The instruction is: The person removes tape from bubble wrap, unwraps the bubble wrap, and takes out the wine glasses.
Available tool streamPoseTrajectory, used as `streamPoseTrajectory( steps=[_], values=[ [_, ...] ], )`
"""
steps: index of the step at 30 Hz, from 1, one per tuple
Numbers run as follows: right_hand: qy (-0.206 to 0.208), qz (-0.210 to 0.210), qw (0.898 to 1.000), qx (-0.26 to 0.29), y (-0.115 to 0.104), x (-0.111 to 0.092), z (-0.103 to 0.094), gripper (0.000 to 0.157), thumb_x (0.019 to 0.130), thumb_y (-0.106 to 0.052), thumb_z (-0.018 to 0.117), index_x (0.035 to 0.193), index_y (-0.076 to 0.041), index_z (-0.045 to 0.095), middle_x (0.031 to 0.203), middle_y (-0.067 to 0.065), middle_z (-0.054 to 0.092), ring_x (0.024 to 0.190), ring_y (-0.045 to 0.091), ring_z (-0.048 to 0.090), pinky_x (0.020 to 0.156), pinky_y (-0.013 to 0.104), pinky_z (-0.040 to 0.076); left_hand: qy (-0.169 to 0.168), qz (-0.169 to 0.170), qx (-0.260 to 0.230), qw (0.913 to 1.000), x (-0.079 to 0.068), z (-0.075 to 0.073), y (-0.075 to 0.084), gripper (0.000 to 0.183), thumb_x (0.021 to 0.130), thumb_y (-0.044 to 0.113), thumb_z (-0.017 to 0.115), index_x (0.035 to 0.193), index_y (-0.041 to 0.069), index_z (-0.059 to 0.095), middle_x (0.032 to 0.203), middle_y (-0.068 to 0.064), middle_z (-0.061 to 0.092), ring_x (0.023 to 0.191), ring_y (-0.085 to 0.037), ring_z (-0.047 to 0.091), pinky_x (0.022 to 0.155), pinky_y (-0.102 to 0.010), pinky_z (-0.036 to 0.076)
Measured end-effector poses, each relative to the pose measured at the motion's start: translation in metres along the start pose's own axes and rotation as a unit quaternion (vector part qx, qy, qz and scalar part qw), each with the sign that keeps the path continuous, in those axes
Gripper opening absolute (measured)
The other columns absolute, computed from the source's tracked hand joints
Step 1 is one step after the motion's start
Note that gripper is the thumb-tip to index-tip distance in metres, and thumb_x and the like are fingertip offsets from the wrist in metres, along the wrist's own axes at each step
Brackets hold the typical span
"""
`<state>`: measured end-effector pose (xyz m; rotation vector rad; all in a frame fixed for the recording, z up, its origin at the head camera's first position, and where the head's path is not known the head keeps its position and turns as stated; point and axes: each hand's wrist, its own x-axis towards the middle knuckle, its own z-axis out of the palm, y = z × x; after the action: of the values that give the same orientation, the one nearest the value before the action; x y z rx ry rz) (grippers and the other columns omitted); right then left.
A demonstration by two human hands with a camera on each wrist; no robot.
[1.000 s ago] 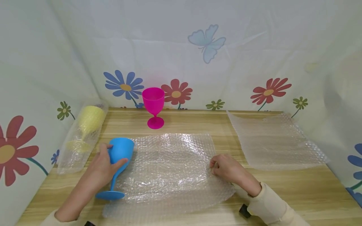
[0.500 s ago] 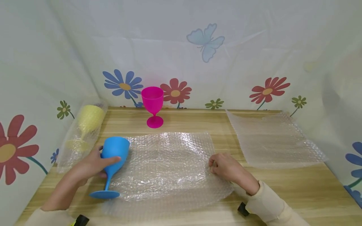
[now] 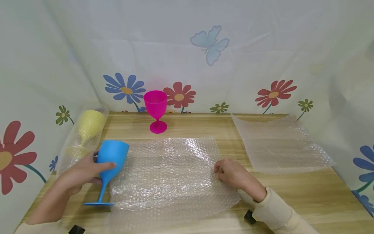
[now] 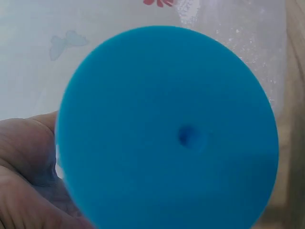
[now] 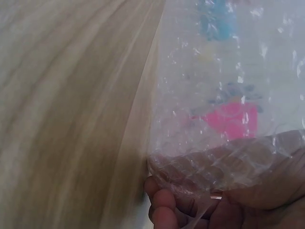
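In the head view my left hand (image 3: 81, 172) grips a blue goblet (image 3: 113, 157) by its bowl, thumb across the near side. The goblet leans right over the left edge of a bubble wrap sheet (image 3: 166, 175). Whether its foot touches the table I cannot tell. The underside of the goblet's foot (image 4: 157, 95) fills much of the left wrist view and covers most of the fingers. My right hand (image 3: 233, 174) pinches the sheet's right edge. The right wrist view shows curled fingers (image 5: 164, 214) at the clear wrap (image 5: 205, 167), partly behind it.
A pink goblet (image 3: 156, 107) stands upright at the back. Leaning at the left wall is a yellow goblet (image 3: 91, 123) inside bubble wrap. Another bubble wrap sheet (image 3: 277, 146) lies at the right on the wooden table (image 3: 306, 198). Flower-printed fabric (image 3: 175, 48) encloses the back and sides.
My left hand has carried the blue goblet leftward, from over the sheet to its left edge. My right hand keeps its hold on the wrap and has hardly moved.
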<state>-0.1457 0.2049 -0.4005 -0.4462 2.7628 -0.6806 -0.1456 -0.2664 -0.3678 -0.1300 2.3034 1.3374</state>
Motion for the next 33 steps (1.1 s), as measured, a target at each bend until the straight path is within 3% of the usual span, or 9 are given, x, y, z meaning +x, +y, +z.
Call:
streamPoseTrajectory(
  steps=[6,12,18,21,30,33],
  values=[
    [0.002,-0.008,1.0,0.002,0.001,0.0,0.0,0.009,0.09,0.001,0.074,0.089,-0.006,0.069,0.072,-0.002,0.063,0.06,0.012,0.055,0.055,0.028,0.046,0.002,0.01,0.005,0.9999,-0.016,-0.007,0.008,0.106,0.102,0.039,0.063,0.155,-0.016,-0.01,0.149,-0.047,0.019,0.119,-0.051,0.055,0.092,-0.053,0.057],
    [0.002,-0.007,1.0,-0.004,0.001,0.001,0.001,0.008,0.09,0.002,0.073,0.089,-0.005,0.07,0.073,-0.001,0.064,0.061,0.012,0.055,0.056,0.028,0.046,0.021,0.045,-0.003,0.9988,-0.032,-0.015,0.021,0.101,0.104,0.038,0.059,0.155,-0.014,-0.01,0.151,-0.043,0.016,0.126,-0.058,0.044,0.092,-0.056,0.056],
    [0.005,-0.014,1.0,-0.011,0.001,0.001,0.001,0.007,0.089,0.003,0.072,0.088,-0.004,0.069,0.073,-0.001,0.064,0.061,0.012,0.054,0.055,0.028,0.046,0.049,0.059,-0.002,0.9971,-0.042,-0.028,0.032,0.104,0.105,0.036,0.058,0.154,-0.012,-0.02,0.151,-0.047,0.009,0.123,-0.063,0.045,0.088,-0.053,0.058],
    [0.006,-0.017,1.0,-0.008,0.002,0.001,0.0,0.008,0.088,0.004,0.071,0.088,-0.004,0.069,0.071,-0.002,0.063,0.06,0.011,0.053,0.054,0.027,0.045,0.067,0.062,-0.011,0.9958,-0.044,-0.031,0.036,0.106,0.105,0.035,0.058,0.153,-0.008,-0.025,0.152,-0.049,0.001,0.124,-0.067,0.04,0.086,-0.052,0.059],
    [0.01,-0.027,1.0,-0.008,0.001,0.001,0.0,0.011,0.087,0.006,0.07,0.087,-0.005,0.068,0.069,-0.004,0.06,0.059,0.011,0.052,0.054,0.026,0.044,0.109,0.098,-0.08,0.9859,-0.04,-0.035,0.045,0.109,0.104,0.025,0.062,0.152,0.005,-0.034,0.158,-0.042,-0.014,0.137,-0.069,0.012,0.074,-0.031,0.062],
    [0.01,-0.025,1.0,-0.009,0.0,0.0,0.0,0.011,0.088,0.005,0.071,0.087,-0.005,0.068,0.07,-0.003,0.061,0.06,0.011,0.052,0.054,0.026,0.044,0.13,0.111,-0.084,0.9817,-0.037,-0.035,0.049,0.11,0.103,0.023,0.063,0.153,0.007,-0.034,0.159,-0.04,-0.015,0.14,-0.069,0.006,0.086,-0.047,0.057]
  ],
)
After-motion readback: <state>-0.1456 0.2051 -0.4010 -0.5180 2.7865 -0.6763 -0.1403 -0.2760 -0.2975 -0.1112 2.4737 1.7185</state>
